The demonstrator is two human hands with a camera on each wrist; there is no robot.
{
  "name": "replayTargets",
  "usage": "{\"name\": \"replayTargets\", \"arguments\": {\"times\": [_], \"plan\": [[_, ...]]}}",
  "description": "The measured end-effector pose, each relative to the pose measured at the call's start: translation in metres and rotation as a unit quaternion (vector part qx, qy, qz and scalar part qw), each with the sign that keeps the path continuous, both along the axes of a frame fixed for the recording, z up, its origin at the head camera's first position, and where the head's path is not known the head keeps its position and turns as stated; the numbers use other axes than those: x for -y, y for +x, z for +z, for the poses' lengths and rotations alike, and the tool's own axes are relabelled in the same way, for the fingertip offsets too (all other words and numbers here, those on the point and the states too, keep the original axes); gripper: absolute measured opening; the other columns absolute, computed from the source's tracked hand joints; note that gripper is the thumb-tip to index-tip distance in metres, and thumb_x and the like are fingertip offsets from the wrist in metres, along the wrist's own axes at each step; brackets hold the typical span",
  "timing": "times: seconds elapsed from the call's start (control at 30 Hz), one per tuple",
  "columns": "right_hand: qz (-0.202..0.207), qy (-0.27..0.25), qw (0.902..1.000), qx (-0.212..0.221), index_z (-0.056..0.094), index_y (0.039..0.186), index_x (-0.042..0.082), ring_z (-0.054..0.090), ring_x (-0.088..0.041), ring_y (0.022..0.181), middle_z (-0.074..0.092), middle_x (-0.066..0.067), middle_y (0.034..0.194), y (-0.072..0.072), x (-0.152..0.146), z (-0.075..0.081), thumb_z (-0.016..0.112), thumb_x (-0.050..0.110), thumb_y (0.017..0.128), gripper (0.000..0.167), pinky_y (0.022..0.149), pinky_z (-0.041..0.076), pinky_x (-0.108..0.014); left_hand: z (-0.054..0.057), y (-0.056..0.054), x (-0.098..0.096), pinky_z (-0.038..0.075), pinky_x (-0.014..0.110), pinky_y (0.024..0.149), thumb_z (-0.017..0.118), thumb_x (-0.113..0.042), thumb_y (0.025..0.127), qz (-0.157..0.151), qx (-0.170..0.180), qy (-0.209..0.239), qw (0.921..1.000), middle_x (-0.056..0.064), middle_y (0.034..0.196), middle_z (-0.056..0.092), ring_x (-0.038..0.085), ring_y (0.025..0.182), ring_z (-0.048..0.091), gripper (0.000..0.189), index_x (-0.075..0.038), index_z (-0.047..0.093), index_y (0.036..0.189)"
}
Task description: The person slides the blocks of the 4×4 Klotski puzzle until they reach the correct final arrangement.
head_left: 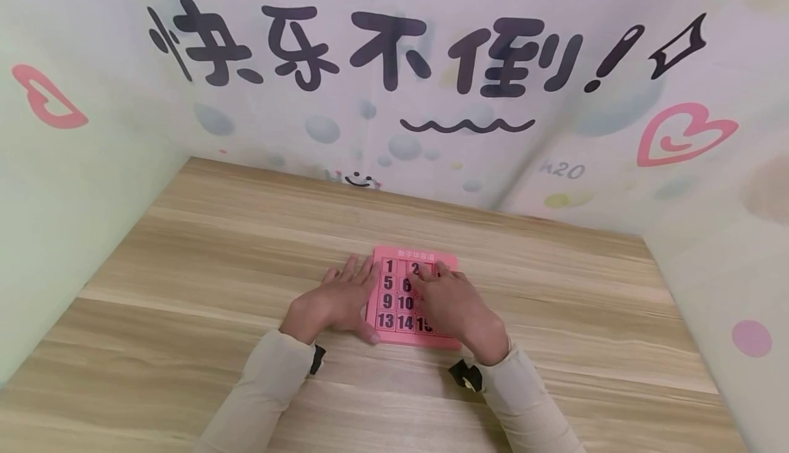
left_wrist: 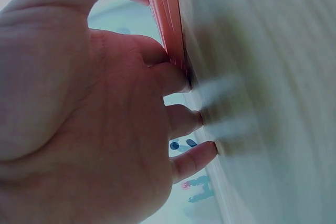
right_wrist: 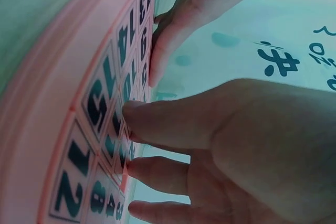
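A pink sliding number puzzle (head_left: 407, 337) lies flat on the wooden table, with black numbers on its square tiles. My left hand (head_left: 337, 302) rests along its left side, thumb by the near left corner. In the left wrist view, fingers touch the puzzle's edge (left_wrist: 167, 19) and the tabletop. Over the tiles, my right hand (head_left: 453, 302) is spread, its thumb and fingertips touching the face. The right wrist view shows tile 12 (right_wrist: 73, 171) at the near right corner, beside tile 15 (right_wrist: 98, 95). Several upper right tiles are hidden by the right hand in the head view.
The wooden table (head_left: 216, 282) extends around the puzzle on every side. Behind it stands a white printed backdrop (head_left: 394, 158) with large black characters, and pale side panels (head_left: 68, 213) border the table. A black strap (head_left: 466, 375) shows at the right wrist.
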State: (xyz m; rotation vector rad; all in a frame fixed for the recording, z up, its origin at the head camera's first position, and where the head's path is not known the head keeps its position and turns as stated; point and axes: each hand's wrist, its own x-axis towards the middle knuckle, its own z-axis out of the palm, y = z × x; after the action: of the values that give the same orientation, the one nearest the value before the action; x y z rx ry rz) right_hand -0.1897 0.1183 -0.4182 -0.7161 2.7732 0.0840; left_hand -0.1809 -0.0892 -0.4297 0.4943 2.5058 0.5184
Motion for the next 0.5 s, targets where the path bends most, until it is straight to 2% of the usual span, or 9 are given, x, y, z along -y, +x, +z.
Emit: {"name": "replayTargets", "arguments": {"times": [0.23,0.5], "plan": [[-0.011,-0.012,0.9999,0.003,0.046,0.149,0.018,0.03,-0.039,0.147,0.038,-0.007,0.158,0.0013,0.0035,-0.0005,0.054,0.029,0.102,0.049,0.116,0.031,-0.058,0.0011,0.0002,0.0002,0.001,0.055,0.123,0.083,-0.045,0.074,-0.002,0.001,0.001,1.0,0.013,0.166,-0.001,0.035,0.153,-0.01,0.12,-0.005,0.01,0.159],[0.001,-0.006,0.9999,-0.012,0.048,0.149,0.019,0.032,-0.038,0.146,0.04,-0.006,0.157,0.0021,0.0049,-0.0023,0.053,0.026,0.102,0.048,0.115,0.033,-0.057,0.0015,-0.0004,-0.0006,0.002,0.055,0.123,0.084,-0.045,0.074,0.0,0.003,0.001,1.0,0.013,0.167,0.0,0.036,0.153,-0.009,0.12,-0.005,0.01,0.159]]}}
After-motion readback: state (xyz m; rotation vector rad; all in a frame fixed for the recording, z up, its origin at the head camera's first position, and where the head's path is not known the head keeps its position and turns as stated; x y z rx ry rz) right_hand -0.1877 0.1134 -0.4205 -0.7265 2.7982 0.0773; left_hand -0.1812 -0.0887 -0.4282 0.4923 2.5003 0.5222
